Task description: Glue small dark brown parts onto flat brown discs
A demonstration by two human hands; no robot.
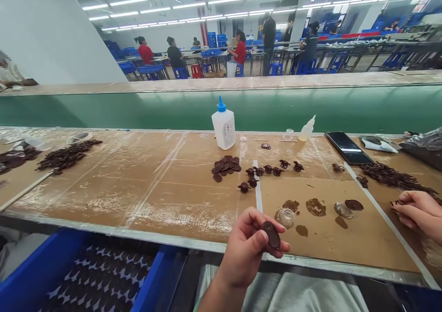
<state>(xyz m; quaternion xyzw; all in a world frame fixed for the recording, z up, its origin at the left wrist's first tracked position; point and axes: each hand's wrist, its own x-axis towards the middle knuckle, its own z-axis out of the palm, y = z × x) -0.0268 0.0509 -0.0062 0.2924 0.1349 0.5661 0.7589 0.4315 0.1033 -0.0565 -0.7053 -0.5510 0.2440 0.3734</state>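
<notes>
The left hand (247, 247) pinches a smooth dark brown oval disc (271, 234) over the scuffed cardboard-covered bench (155, 187), while the right hand (419, 213) curls around small dark brown pieces (397, 203).

We find a wide bare stretch of bench (145, 183) between the left heap (67, 154) of dark pieces and the pile of discs (226, 165), open from the near edge. Ahead of our left hand (250, 247), its grip pinched on a disc (272, 234), the way is crowded by a clear cup (285, 217), a white strip (257, 187), scattered pieces (267, 169) and the glue bottle (223, 127) behind. Near our right hand (417, 213), the phone (348, 147) and the right heap (393, 176) close the far side.
</notes>
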